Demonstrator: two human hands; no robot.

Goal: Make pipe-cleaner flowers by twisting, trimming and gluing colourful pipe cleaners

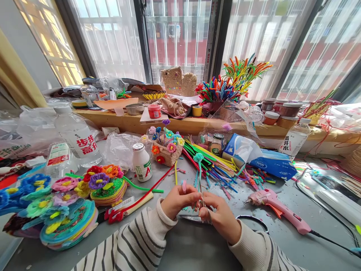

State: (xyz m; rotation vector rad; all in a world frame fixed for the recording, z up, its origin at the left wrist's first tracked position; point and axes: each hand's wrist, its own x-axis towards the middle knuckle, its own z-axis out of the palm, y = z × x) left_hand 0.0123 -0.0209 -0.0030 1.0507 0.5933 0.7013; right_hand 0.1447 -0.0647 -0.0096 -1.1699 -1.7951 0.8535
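A turquoise pipe cleaner flower (198, 157) stands upright on a thin stem between my hands. My left hand (180, 199) pinches the lower stem, thumb and forefinger together. Close beside it, my right hand (218, 211) is also closed on the stem and thin wire-like strands at its bottom; the exact grip is partly hidden by the fingers. Under both hands lies a pair of scissors (255, 219), blades toward the left. Loose pipe cleaners (217, 162) in many colours are spread just behind the flower.
To the right lies a pink glue gun (282, 210) with its cord. A white bottle (141, 162) and a small basket of flowers (172, 154) stand behind my left hand. Pipe cleaner flower pieces (67, 222) crowd the left; a blue tissue pack (272, 163) lies back right.
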